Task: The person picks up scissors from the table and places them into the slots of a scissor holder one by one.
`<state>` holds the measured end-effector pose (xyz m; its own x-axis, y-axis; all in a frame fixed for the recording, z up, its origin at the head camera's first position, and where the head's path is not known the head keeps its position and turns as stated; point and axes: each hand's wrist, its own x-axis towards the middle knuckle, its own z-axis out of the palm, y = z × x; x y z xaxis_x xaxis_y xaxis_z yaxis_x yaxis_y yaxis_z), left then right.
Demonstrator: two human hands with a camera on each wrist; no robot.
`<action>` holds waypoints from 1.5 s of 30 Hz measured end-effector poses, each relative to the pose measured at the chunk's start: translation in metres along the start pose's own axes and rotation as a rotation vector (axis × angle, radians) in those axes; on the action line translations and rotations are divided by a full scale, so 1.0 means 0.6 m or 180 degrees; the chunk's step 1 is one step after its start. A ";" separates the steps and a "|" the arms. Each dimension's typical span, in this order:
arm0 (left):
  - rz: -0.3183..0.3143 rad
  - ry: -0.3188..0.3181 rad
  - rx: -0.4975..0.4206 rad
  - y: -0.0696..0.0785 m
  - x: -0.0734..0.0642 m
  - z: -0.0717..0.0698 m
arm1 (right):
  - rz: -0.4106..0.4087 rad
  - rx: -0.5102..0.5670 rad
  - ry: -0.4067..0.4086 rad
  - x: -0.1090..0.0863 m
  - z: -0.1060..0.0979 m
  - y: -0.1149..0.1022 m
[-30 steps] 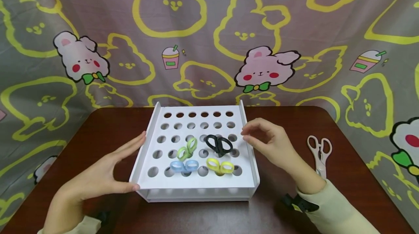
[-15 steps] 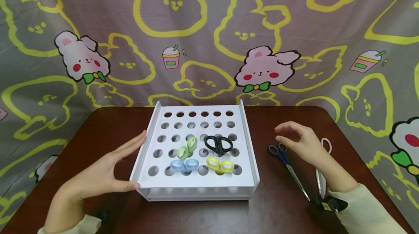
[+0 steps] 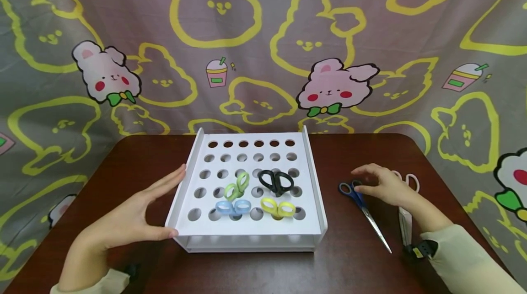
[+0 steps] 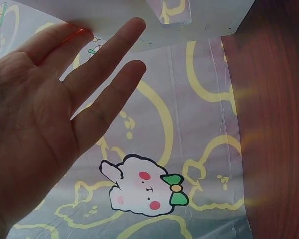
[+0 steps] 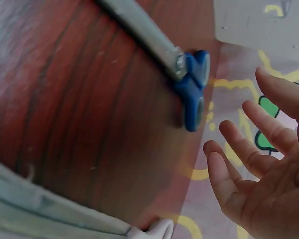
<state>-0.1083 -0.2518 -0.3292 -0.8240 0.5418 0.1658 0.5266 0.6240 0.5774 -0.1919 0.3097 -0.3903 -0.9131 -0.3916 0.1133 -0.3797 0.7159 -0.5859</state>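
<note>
On the table (image 3: 341, 243), blue scissors (image 3: 370, 217) are laid slantwise, handles (image 5: 191, 99) nearest the relaxed, empty right hand (image 3: 383, 186). The rack (image 3: 247, 228) is touched by the spread left hand (image 3: 128, 217).

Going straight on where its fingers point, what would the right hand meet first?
The right hand would probably meet the blue-handled metal scissors first; its height is unclear, so it might pass over them.

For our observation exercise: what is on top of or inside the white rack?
Atop the white rack are green scissor handles, black scissor handles, light blue scissor handles and yellow scissor handles. Their blades are unseen, covered by the rack.
</note>
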 end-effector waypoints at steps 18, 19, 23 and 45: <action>-0.0073 0.0035 0.0017 -0.005 -0.001 0.005 | -0.0214 -0.0170 -0.0319 0.012 0.025 0.033; -0.0088 0.0036 0.0020 -0.006 -0.001 0.005 | -0.0225 -0.0189 -0.0316 0.013 0.026 0.034; -0.0087 0.0032 0.0027 -0.006 -0.001 0.006 | -0.0239 -0.0228 -0.0330 0.015 0.028 0.035; -0.0028 0.0008 -0.0029 -0.001 0.000 0.003 | 0.0015 -0.0085 -0.0425 0.022 0.034 0.023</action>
<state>-0.1080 -0.2509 -0.3311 -0.8291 0.5349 0.1628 0.5175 0.6236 0.5860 -0.2062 0.3028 -0.4135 -0.8877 -0.4604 0.0015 -0.3809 0.7324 -0.5644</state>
